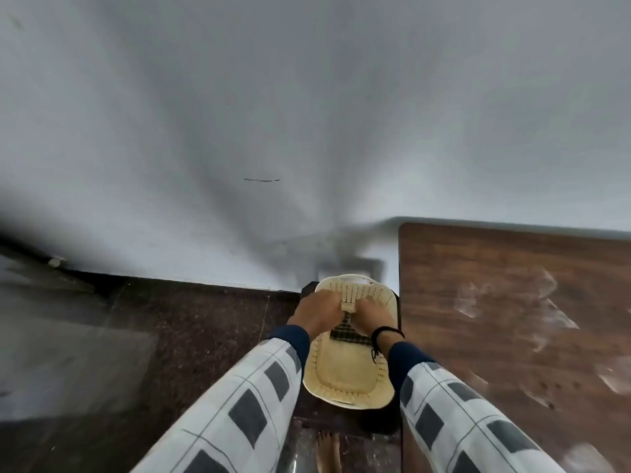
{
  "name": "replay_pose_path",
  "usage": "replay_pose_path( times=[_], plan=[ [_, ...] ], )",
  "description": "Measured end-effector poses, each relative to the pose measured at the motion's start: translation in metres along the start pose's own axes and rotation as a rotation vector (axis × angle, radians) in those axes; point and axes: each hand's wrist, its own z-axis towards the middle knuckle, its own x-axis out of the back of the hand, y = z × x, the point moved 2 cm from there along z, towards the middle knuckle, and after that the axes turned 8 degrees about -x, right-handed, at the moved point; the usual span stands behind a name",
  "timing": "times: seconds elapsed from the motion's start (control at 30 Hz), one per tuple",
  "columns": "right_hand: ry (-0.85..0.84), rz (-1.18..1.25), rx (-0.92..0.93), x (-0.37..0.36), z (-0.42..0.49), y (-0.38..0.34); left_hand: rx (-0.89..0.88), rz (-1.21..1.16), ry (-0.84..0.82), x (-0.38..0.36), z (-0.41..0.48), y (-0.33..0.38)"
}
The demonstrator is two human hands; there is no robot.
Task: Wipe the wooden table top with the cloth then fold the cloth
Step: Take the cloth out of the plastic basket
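Observation:
A dark checked cloth (348, 332) lies in a cream perforated plastic basket (345, 377) in front of me. Both hands reach into the basket's far half. My left hand (319, 310) and my right hand (370, 315) close on the cloth's upper end, where a pale folded edge shows between the fingers. Part of the cloth is hidden under my hands. The wooden table top (512, 319) lies to the right of the basket, brown with pale smears and spots on it.
The basket rests on a dark stool or stand beside the table's left edge. A white wall (307, 114) rises behind. Dark speckled floor (170, 336) stretches left. A bare foot (329, 452) shows below the basket.

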Motion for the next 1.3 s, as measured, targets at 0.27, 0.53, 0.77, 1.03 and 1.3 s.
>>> replay_pose_path(
  times=[0.27, 0.53, 0.77, 1.03, 1.3],
  plan=[
    [-0.125, -0.011, -0.127, -0.037, 0.052, 0.014, -0.158, 0.175, -0.08, -0.034, 0.052, -0.018],
    [-0.103, -0.142, -0.165, -0.077, 0.075, 0.027, -0.257, 0.393, -0.186, -0.075, 0.067, -0.028],
    [-0.041, -0.166, -0.191, -0.079, 0.068, 0.028, -0.277, 0.385, -0.174, -0.078, 0.071, -0.034],
    [-0.153, -0.098, -0.004, -0.006, 0.034, 0.006, -0.218, 0.076, -0.299, -0.048, 0.069, -0.027],
    [-0.102, 0.104, 0.125, 0.117, -0.026, 0.036, -0.223, -0.274, -0.411, 0.035, 0.073, 0.017]
  ],
)
